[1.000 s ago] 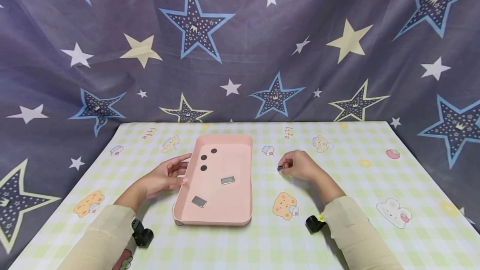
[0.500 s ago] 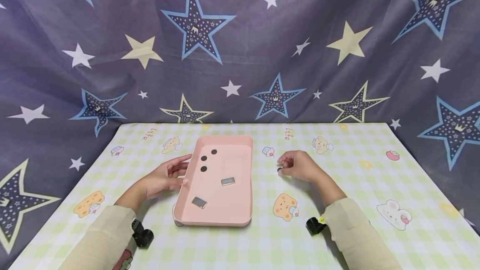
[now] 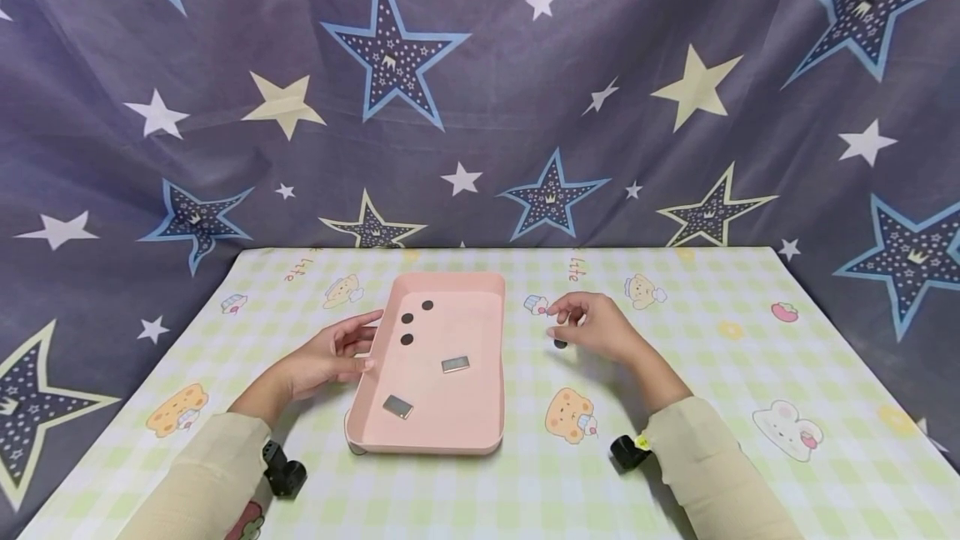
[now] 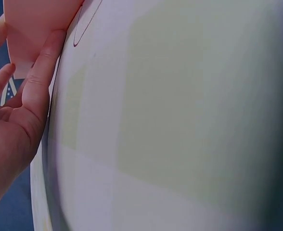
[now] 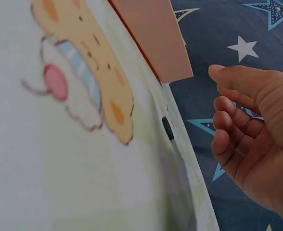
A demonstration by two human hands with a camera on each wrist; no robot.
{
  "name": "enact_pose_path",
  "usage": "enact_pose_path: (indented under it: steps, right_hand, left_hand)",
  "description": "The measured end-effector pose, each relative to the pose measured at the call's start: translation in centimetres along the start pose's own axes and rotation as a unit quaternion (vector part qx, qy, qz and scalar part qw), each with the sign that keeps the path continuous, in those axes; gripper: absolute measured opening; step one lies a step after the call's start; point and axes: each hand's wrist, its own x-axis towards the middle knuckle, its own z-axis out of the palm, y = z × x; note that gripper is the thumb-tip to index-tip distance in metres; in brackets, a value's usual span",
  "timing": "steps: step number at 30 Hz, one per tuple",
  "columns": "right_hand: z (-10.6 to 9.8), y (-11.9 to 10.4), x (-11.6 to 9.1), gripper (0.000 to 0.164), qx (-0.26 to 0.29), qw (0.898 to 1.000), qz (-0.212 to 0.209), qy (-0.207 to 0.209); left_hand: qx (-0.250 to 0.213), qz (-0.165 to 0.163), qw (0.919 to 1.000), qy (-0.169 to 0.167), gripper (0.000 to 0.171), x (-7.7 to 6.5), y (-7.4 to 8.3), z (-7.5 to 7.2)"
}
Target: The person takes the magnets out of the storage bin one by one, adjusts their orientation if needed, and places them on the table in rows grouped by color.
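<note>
A shallow pink tray point(image 3: 468, 407) lies on the table. In it are several small pieces: three black discs point(image 3: 407, 318) toward the far left, plus a silver rectangle point(image 3: 455, 364) and a grey rectangle point(image 3: 398, 406) nearer the front. My left hand point(image 3: 318, 357) rests against the tray's left side, its fingers extended along the outer wall point(image 4: 33, 29). To the right of the tray, another black disc point(image 3: 560, 344) lies on the tablecloth. Just above it hovers my right hand point(image 3: 600, 327), thumb and fingers apart, with nothing between them; the right wrist view shows the disc point(image 5: 167, 128) separate from the hand.
A checked tablecloth point(image 3: 697, 465) with cartoon prints covers the table. Behind it hangs a dark curtain point(image 3: 480, 98) patterned with stars. Black camera mounts point(image 3: 285, 473) sit at both wrists.
One second ago my right thumb and fingers pinched the black disc; they have let go of it and lifted slightly. The left hand and tray have not moved.
</note>
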Motion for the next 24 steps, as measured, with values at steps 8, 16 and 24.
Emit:
enact_pose_path:
  steps: [8,16,24]
  right_hand:
    - [0.2,-1.4,0.3,0.022,0.005,0.999,-0.034,0.001]
    - [0.3,-2.7,0.9,0.023,0.030,0.998,-0.046,-0.015]
    - [0.9,-4.1,1.8,0.019,0.040,0.995,-0.084,-0.038]
  left_hand:
    - [0.001,0.000,1.0000,0.000,0.084,-0.1,0.1,0.0]
    - [-0.002,0.000,1.0000,0.000,0.084,0.0,0.1,0.0]
    - [-0.004,0.001,1.0000,-0.002,0.083,0.1,-0.3,0.0]
